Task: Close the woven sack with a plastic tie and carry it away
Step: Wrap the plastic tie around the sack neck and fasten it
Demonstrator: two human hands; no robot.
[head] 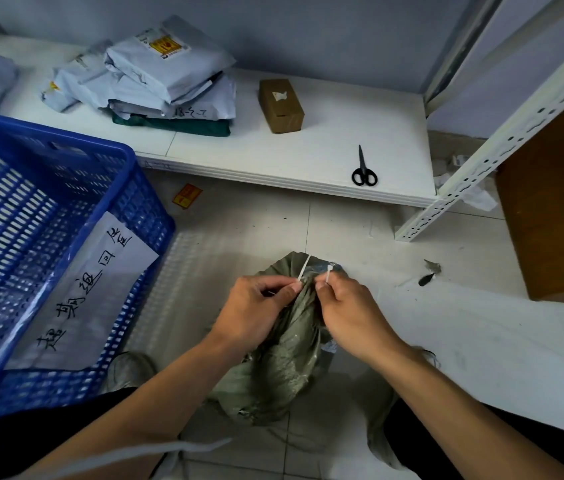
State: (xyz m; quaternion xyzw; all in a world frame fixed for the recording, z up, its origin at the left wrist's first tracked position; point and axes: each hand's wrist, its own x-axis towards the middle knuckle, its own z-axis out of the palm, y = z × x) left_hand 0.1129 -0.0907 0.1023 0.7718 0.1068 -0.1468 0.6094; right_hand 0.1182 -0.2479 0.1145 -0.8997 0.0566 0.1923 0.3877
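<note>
A grey-green woven sack stands on the tiled floor between my knees, its neck gathered into a bunch. A thin white plastic tie loops around that neck. My left hand pinches one end of the tie at the left of the neck. My right hand pinches the other end, whose small head sticks up above my fingers. Both hands press against the bunched fabric.
A blue plastic crate with a handwritten paper label stands at the left. On the low white shelf lie black scissors, a small cardboard box and a pile of mailer bags. A white slotted rack post and a brown box stand at the right.
</note>
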